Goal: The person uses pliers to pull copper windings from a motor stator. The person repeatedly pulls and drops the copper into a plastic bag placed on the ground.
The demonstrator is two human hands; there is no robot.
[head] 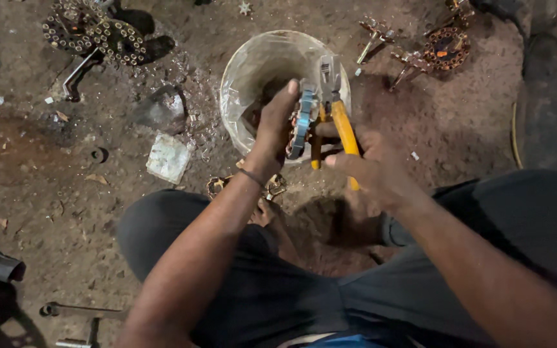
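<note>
While the left hand (277, 129) is gripping a round metal part (301, 122) wound with copper wire, holding it on edge, the right hand (372, 164) is closing around the yellow handles of a pair of pliers (331, 106), whose grey head is touching the part's upper rim. Just beyond both hands a white bucket (243, 71) is standing on the dirt floor (46, 193). Far beyond the left hand two ring-shaped parts (91, 32) are lying; beyond the right, another ring (446, 46).
</note>
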